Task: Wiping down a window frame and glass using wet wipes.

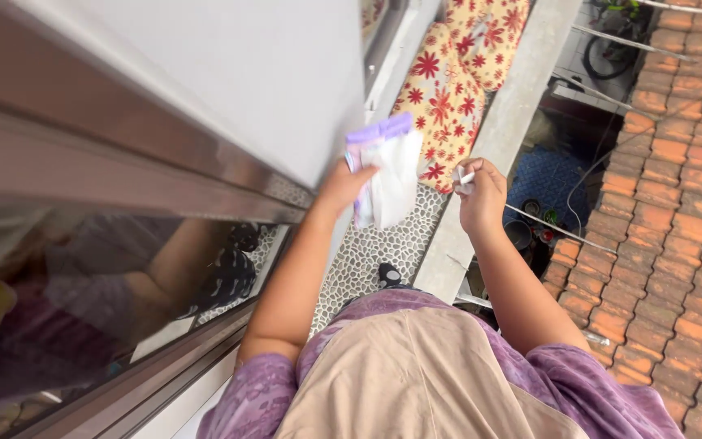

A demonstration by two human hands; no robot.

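White cloth (392, 183) with purple edge, yellow fabric (448, 89) with red flowers, orange-brown roof tiles (676, 203), perhaps grey pebbled floor (375, 252)

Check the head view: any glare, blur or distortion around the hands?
Head view: even daylight, no hard shadows. The window glass at left reflects the person, hiding what is behind it. Wide-angle lens bends the window frame and ledge. Left hand with the white-and-purple pouch and right hand slightly soft.
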